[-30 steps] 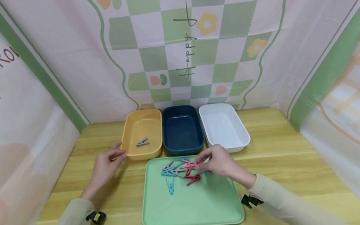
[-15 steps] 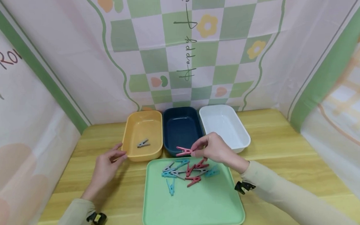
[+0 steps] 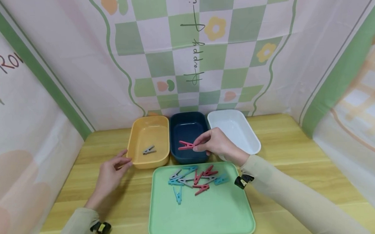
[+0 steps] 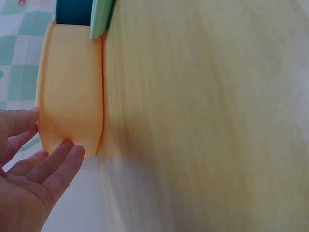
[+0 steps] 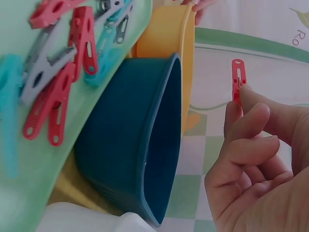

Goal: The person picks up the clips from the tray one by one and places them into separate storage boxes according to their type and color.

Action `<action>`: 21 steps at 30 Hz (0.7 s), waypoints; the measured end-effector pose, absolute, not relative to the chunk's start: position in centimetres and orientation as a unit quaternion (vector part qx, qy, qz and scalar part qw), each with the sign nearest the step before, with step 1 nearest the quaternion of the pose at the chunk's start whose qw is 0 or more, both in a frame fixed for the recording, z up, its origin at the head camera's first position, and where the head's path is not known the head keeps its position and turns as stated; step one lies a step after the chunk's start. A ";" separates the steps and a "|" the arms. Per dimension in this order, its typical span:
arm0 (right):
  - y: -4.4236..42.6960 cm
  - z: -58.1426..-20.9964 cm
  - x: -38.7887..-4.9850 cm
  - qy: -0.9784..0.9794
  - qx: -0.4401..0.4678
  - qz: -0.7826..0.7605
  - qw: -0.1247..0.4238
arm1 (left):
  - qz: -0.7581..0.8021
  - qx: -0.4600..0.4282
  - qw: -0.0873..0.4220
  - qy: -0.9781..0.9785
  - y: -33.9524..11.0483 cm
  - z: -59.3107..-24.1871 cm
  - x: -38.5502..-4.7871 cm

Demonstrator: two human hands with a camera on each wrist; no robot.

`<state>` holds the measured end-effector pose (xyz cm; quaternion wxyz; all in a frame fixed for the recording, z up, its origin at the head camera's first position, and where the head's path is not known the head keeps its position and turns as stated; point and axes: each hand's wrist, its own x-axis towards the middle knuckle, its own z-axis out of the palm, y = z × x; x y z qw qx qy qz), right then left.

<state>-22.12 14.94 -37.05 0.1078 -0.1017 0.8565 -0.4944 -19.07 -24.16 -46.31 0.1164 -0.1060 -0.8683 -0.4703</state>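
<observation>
My right hand (image 3: 217,143) pinches a red clothespin (image 3: 186,145) between thumb and fingertips, above the dark blue bin (image 3: 189,159). In the right wrist view that clothespin (image 5: 238,79) stands out past the fingertips. Relaxed fingers of my left hand (image 3: 110,174) touch the near left corner of the yellow bin (image 3: 149,164); in the left wrist view two fingertips (image 4: 75,153) lie against its outer wall. A grey clothespin (image 3: 149,150) lies inside the yellow bin. Red, blue and grey clothespins (image 3: 201,188) lie in a loose pile on the green tray (image 3: 203,216).
A white bin (image 3: 234,131) stands to the right of the dark blue one, partly behind my right hand. The three bins line up along the back of the wooden table (image 3: 284,141), against a patterned cloth (image 3: 157,63). The tray lies in front of them.
My right hand has picked the red clothespin off the pile and carried it up and away from me, from the tray to above the dark blue bin. The left hand stays at the yellow bin.
</observation>
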 end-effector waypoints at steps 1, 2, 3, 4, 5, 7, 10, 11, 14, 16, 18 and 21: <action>14.8 -37.0 -22.4 0.857 -0.099 -0.493 0.108 | -0.471 -0.106 0.117 -0.868 -24.2 -46.3 -19.1; 14.7 -37.0 -22.6 0.859 -0.097 -0.492 0.108 | -0.472 -0.106 0.118 -0.867 -24.2 -46.3 -19.1; 14.6 -36.9 -22.9 0.861 -0.096 -0.488 0.108 | -0.472 -0.106 0.119 -0.867 -24.2 -46.4 -19.1; 14.5 -36.9 -23.1 0.864 -0.096 -0.482 0.107 | -0.474 -0.106 0.119 -0.866 -24.2 -46.4 -19.1; 14.4 -36.9 -23.4 0.867 -0.097 -0.478 0.107 | -0.475 -0.105 0.119 -0.865 -24.2 -46.4 -19.1; 14.2 -36.9 -23.8 0.871 -0.097 -0.469 0.107 | -0.476 -0.104 0.118 -0.865 -24.2 -46.4 -19.1; 13.8 -37.0 -24.6 0.874 -0.096 -0.463 0.108 | -0.474 -0.104 0.118 -0.866 -24.3 -46.4 -19.0; 13.6 -37.0 -24.9 0.875 -0.093 -0.463 0.108 | -0.473 -0.104 0.118 -0.867 -24.3 -46.4 -19.0; 13.2 -37.0 -25.6 0.878 -0.086 -0.457 0.107 | -0.475 -0.104 0.119 -0.866 -24.3 -46.3 -19.0; 12.9 -37.0 -26.1 0.883 -0.082 -0.451 0.105 | -0.477 -0.105 0.119 -0.864 -24.3 -46.3 -19.1; 12.7 -37.1 -26.5 0.885 -0.078 -0.448 0.105 | -0.479 -0.104 0.116 -0.864 -24.3 -46.2 -19.1; 12.4 -37.4 -27.1 0.885 -0.070 -0.448 0.109 | -0.479 -0.104 0.111 -0.865 -24.3 -46.1 -19.1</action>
